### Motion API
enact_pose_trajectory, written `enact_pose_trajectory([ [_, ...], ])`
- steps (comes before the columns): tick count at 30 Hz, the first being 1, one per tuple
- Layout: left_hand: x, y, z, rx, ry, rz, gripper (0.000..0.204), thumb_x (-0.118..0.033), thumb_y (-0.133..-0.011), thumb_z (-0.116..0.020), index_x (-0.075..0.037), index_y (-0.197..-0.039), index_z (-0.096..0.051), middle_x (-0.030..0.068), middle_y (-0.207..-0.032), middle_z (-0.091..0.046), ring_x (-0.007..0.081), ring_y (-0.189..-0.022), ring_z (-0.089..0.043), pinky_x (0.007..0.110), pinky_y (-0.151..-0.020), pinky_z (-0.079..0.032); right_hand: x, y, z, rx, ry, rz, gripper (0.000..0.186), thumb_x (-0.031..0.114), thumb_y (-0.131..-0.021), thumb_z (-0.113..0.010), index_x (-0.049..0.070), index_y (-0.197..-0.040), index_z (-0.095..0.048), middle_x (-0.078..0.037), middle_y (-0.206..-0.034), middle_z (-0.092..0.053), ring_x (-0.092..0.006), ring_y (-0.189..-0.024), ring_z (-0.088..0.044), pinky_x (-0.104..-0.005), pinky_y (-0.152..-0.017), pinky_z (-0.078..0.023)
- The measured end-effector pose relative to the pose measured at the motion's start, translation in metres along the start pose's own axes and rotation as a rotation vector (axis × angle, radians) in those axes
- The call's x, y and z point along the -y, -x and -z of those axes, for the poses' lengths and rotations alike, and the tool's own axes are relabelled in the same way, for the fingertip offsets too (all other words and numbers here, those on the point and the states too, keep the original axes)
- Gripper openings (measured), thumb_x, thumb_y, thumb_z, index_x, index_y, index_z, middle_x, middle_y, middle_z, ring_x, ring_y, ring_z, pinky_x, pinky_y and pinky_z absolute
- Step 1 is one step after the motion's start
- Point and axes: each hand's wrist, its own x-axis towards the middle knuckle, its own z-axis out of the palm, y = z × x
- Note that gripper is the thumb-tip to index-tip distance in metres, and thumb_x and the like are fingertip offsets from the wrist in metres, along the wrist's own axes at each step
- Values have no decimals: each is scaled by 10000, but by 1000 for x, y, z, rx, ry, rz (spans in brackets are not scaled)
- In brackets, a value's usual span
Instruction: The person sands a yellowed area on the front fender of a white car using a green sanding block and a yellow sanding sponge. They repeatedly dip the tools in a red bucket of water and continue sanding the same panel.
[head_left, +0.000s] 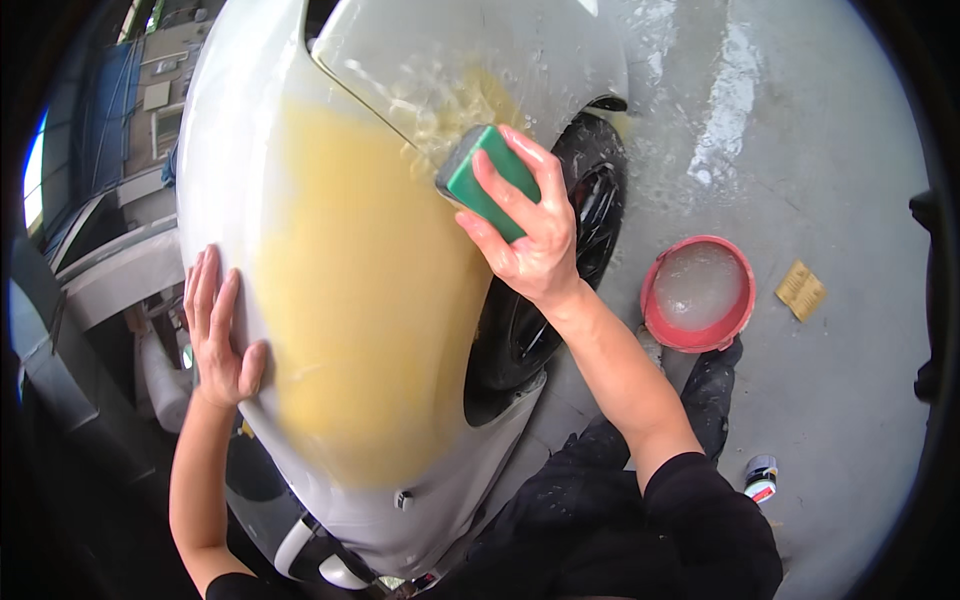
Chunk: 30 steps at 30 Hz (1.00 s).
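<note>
My right hand [535, 235] grips a green sanding block [495, 185] with a dark layer on its working face. The block presses against a light grey car body [230, 150], at the upper right of a large yellow sanded patch [365, 280] and beside a panel seam. Water runs and splashes over the panel around the block. My left hand [215, 330] lies against the car's left edge, fingers stretched out, holding nothing.
A black wheel [600, 190] sits in the arch right of my right hand. On the wet grey floor stand a pink bucket [747, 300] of cloudy water, a tan square sheet [801, 291] and a small can [761, 478]. Engine-bay parts [125, 275] show at left.
</note>
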Motion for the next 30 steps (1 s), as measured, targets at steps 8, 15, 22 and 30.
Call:
enact_pose_trajectory([
  [8, 22, 27, -7, 2, 55, 103, 750, -490, -928, -619, 27, -1467, -548, 379, -1546, -441, 524, -1445, -435, 633, -1214, -272, 16, -97, -12, 106, 64, 289, 563, 141, -728, -870, 134, -1277, -745, -171, -1402, -599, -351, -1156, -643, -458, -957, -537],
  [15, 23, 21, -6, 8, 56, 70, 761, -505, -923, -622, 26, -1462, -540, 400, -1521, -447, 536, -1424, -446, 654, -1200, -291, 7, -85, -12, 192, 154, 257, 589, 56, -732, -834, -27, -1301, -706, -290, -1398, -583, -383, -1180, -646, -445, -961, -562],
  [22, 25, 29, -3, 40, 58, 64, 781, -513, -919, -609, 17, -1484, -509, 404, -1522, -435, 533, -1422, -441, 663, -1204, -288, 7, -75, -14, 77, 143, 230, 572, 145, -731, -852, 51, -1282, -734, -243, -1431, -568, -374, -1158, -637, -485, -981, -536],
  [30, 25, 30, -2, 69, 79, 63, 797, -509, -942, -598, 26, -1521, -478, 395, -1577, -377, 545, -1478, -372, 685, -1198, -274, 7, -52, -2, 88, -23, 143, 542, 95, -827, -787, 24, -1354, -684, -293, -1441, -527, -453, -1246, -603, -517, -1030, -535],
])
